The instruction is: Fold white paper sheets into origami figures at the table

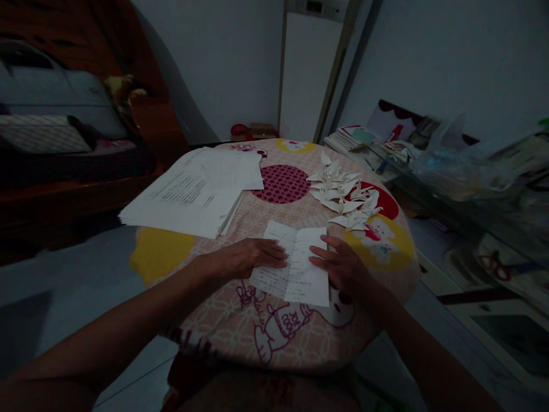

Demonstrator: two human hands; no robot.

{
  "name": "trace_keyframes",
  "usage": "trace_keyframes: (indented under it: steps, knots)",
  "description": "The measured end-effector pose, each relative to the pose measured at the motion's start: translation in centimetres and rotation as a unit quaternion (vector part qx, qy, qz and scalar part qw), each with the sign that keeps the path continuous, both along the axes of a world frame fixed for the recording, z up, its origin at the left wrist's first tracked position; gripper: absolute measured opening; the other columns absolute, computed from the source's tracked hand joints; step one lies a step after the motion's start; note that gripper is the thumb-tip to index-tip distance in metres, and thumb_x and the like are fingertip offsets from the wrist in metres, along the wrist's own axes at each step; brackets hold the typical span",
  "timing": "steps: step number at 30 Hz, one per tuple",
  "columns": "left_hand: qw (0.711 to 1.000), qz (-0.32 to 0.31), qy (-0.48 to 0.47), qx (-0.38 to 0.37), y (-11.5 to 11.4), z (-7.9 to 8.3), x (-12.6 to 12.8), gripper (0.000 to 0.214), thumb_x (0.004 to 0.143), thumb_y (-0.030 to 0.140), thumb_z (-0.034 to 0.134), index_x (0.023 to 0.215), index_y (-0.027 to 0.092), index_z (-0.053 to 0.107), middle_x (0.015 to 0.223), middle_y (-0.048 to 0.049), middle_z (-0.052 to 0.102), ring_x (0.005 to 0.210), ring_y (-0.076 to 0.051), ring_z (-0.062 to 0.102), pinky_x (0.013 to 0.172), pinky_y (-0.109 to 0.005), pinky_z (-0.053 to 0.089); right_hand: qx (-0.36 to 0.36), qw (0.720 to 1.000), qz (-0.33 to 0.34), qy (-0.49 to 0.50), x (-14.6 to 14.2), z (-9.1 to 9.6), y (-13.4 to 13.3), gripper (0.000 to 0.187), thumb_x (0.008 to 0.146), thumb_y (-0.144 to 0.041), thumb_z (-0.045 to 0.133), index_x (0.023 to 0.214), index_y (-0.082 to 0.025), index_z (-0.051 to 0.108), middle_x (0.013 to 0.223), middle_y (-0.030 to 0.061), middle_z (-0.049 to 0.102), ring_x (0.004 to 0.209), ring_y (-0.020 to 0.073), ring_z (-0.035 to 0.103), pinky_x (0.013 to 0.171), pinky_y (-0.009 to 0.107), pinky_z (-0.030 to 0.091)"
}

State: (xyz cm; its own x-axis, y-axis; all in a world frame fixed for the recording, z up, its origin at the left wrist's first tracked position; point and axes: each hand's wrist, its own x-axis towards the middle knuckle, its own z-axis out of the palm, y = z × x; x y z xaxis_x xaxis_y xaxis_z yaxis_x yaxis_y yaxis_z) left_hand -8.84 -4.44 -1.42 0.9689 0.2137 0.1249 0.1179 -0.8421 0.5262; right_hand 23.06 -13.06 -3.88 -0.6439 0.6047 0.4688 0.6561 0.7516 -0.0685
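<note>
A printed sheet of paper (302,280) with a crease down its middle lies just above the patterned tablecloth, its two halves slightly raised. My left hand (253,257) grips its left side, the fingers lying over the print. At the right edge, my right hand (341,263) holds the paper, fingertips on its face and the thumb out of sight. Beyond the right hand sits a cluster of folded white paper cranes (343,194). To the far left of the sheet rests a thick stack of printed papers (189,189).
The round table wears a pink cloth (231,337) with cartoon figures. On the right stands a glass-topped cabinet (454,212) with a plastic bag (467,166), papers and scissors (495,268). A wooden bench (150,126) with bags is at left.
</note>
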Motion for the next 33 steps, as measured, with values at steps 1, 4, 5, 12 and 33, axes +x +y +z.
trace_keyframes:
  steps: [1,4,5,12,33]
  knots:
    - [1.0,0.0,0.0,0.002,0.1,-0.1,0.0,0.043,0.094,0.021,0.057,0.135,0.025,0.065,0.14,-0.0107,0.064,0.136,-0.022,0.056,0.123,-0.043,0.035,0.008,1.0,0.008,-0.011,0.1,-0.3,-0.1,0.036,0.091,-0.009,0.057,0.12,-0.026,0.069,0.132,0.0044,0.07,0.141,0.0284,0.047,0.115,0.053,0.043]
    - [1.0,0.007,0.001,0.014,0.1,0.1,-0.2,0.043,0.095,0.02,0.053,0.137,0.023,0.064,0.142,-0.012,0.062,0.136,-0.023,0.056,0.123,-0.043,0.033,0.024,0.999,0.018,-0.03,0.3,-0.9,0.0,0.032,0.095,-0.01,0.055,0.122,-0.021,0.069,0.131,0.0077,0.069,0.141,0.0286,0.048,0.116,0.054,0.043]
    - [1.0,0.015,0.003,0.024,0.1,0.3,-0.2,0.044,0.096,0.018,0.052,0.138,0.023,0.063,0.143,-0.0122,0.06,0.137,-0.023,0.055,0.124,-0.043,0.032,0.027,0.999,0.016,-0.034,0.4,-1.1,0.0,0.031,0.096,-0.01,0.053,0.121,-0.02,0.069,0.131,0.0086,0.07,0.14,0.0284,0.049,0.116,0.054,0.044]
    - [0.997,0.032,0.011,0.071,-0.3,-0.7,-0.4,0.047,0.092,0.008,0.052,0.137,0.018,0.062,0.142,-0.0137,0.061,0.135,-0.023,0.055,0.118,-0.039,0.04,-0.042,0.998,0.019,-0.037,0.1,-1.7,0.1,0.047,0.092,-0.007,0.049,0.137,-0.015,0.061,0.138,0.0151,0.065,0.135,0.0271,0.053,0.111,0.05,0.049]
    - [0.866,0.465,-0.071,-0.17,1.6,-1.7,1.1,0.078,0.072,0.031,0.069,0.145,0.009,0.05,0.073,-0.0034,0.072,0.073,-0.023,0.067,0.07,-0.034,0.05,-0.386,0.789,-0.253,0.405,-3.1,0.6,3.8,0.075,0.06,-0.023,0.071,0.132,-0.008,0.061,0.088,0.011,0.078,0.074,0.0246,0.069,0.065,0.033,0.054]
